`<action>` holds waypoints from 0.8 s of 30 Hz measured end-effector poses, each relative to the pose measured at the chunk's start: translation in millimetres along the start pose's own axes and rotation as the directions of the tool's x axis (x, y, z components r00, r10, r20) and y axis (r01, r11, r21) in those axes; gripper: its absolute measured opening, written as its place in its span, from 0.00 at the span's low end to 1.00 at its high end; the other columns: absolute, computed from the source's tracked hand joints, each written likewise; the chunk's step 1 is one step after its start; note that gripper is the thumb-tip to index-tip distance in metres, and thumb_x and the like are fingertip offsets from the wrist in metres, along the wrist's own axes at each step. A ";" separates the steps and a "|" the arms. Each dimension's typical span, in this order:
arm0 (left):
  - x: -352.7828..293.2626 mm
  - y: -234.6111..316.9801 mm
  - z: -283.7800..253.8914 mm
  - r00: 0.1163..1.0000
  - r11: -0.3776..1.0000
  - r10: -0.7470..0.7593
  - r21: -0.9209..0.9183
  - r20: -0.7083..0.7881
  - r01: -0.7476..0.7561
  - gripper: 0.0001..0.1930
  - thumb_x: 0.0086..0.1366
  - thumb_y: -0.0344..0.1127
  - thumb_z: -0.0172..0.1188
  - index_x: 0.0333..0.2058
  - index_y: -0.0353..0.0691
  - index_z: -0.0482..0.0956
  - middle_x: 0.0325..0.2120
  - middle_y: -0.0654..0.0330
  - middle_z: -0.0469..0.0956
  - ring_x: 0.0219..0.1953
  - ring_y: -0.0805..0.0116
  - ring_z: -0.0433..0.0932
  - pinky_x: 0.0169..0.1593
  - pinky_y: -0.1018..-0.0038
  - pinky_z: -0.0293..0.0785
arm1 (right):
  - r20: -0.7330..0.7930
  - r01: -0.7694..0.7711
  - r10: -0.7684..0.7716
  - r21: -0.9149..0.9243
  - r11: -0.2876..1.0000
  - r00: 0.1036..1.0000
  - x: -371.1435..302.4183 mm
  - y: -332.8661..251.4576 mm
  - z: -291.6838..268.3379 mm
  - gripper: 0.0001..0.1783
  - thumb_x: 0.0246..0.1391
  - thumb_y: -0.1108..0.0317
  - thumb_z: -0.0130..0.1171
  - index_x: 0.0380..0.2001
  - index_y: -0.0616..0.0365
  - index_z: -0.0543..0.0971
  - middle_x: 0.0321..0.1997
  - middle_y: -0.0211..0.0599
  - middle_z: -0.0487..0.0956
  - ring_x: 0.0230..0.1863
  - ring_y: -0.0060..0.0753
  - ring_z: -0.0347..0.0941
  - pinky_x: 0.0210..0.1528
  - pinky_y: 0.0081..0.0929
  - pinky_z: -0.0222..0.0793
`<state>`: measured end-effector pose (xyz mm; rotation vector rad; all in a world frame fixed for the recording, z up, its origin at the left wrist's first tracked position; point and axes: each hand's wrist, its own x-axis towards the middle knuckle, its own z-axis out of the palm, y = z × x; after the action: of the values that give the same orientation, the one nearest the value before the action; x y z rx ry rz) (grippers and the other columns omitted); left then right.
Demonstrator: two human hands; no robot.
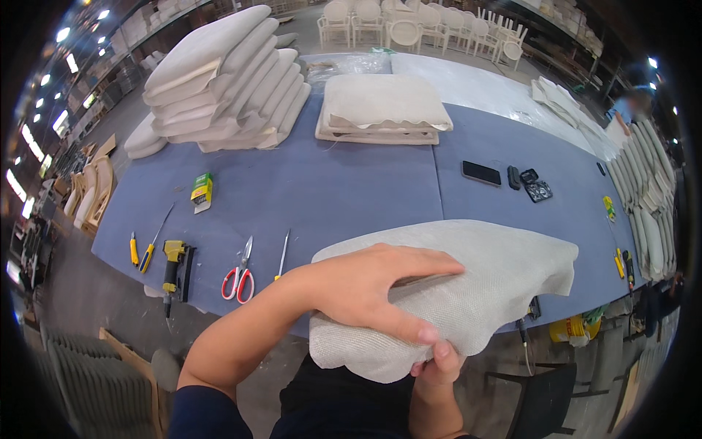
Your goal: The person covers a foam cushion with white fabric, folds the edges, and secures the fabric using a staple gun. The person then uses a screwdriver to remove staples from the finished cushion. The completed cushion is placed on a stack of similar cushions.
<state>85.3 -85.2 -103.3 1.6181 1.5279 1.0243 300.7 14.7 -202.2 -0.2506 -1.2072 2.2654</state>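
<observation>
A light grey, woven-fabric-covered seat cushion [497, 278] lies at the near edge of the table in front of me, its loose fabric edge flaring out to the right. My left hand [373, 285] is spread across the top, fingers stretched out and thumb pressing the fabric near the front edge. Just below that thumb, my right hand [441, 364] pinches the fabric edge between thumb and fingers; the cushion partly hides its fingers. Red-handled scissors [240, 282] and a screwdriver [284, 254] lie left of the cushion, the screwdriver's handle partly behind my forearm.
The blue-topped table [270, 183] holds a tall cushion stack [227, 88], a smaller stack [386, 110], a phone [481, 173], a yellow-green box [202, 193] and a yellow-black staple gun [175, 267]. More cushions [643, 190] stand at right, with a blurred person [630, 106] beyond. White chairs [409, 29] stand behind.
</observation>
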 end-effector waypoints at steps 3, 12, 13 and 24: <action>-0.5 -6.4 -1.3 1.000 1.000 0.005 0.001 -0.009 -0.005 0.54 0.63 0.63 0.79 0.79 0.35 0.72 0.78 0.40 0.72 0.80 0.42 0.70 0.81 0.53 0.64 | 0.082 0.036 -0.039 0.042 0.998 0.996 0.3 -2.2 2.4 0.54 0.61 0.46 0.74 0.75 0.73 0.62 0.45 0.50 0.85 0.23 0.27 0.80 0.19 0.21 0.73; -5.0 -29.0 -2.1 0.995 0.995 -0.033 -0.101 -0.093 0.023 0.41 0.75 0.61 0.69 0.75 0.37 0.77 0.72 0.43 0.79 0.74 0.43 0.77 0.77 0.53 0.70 | -0.082 -0.067 0.057 -0.120 0.990 0.995 -2.9 -17.3 22.1 0.56 0.63 0.47 0.79 0.75 0.77 0.62 0.44 0.53 0.85 0.23 0.29 0.81 0.16 0.23 0.72; -5.7 -32.3 -5.0 0.997 0.993 -0.040 -0.115 -0.069 0.032 0.43 0.74 0.63 0.70 0.76 0.37 0.76 0.74 0.43 0.78 0.76 0.44 0.76 0.78 0.53 0.69 | -0.107 -0.062 0.046 -0.143 0.988 0.993 0.4 -17.5 27.5 0.58 0.62 0.44 0.80 0.76 0.78 0.62 0.42 0.52 0.86 0.20 0.29 0.80 0.13 0.23 0.69; 0.5 -39.2 -16.3 0.994 0.987 0.061 -0.154 0.087 -0.047 0.59 0.62 0.62 0.80 0.84 0.40 0.64 0.82 0.43 0.65 0.82 0.44 0.65 0.83 0.54 0.60 | -0.096 0.023 -0.014 0.089 0.996 0.995 21.0 4.3 23.9 0.65 0.47 0.50 0.80 0.79 0.76 0.59 0.49 0.57 0.85 0.19 0.26 0.79 0.17 0.20 0.75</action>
<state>52.8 -82.2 -130.4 1.5850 1.3195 1.0543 271.9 7.5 -189.9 -0.3090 -1.0520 2.2584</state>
